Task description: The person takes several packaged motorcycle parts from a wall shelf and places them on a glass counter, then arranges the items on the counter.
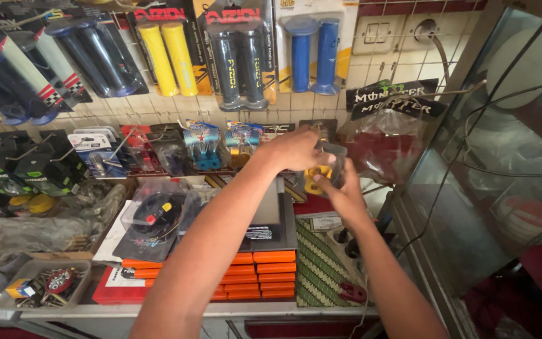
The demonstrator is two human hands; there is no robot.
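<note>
Both my hands reach up to a wire display rack on a tiled wall. My left hand (293, 150) grips the top of a small clear blister pack (322, 168) with a yellow part inside, near a rack hook. My right hand (341, 188) holds the same pack from below, fingers on its lower edge. The pack hangs beside other small carded parts (203, 145) in the middle row of the rack.
Packs of handlebar grips (239, 56), yellow, black and blue, hang above. Orange flat boxes (265, 271) are stacked on the counter under my arms, with a clear blister pack (155, 216) on them. A glass cabinet (503, 169) stands right; a wall socket (376, 31) sits up top.
</note>
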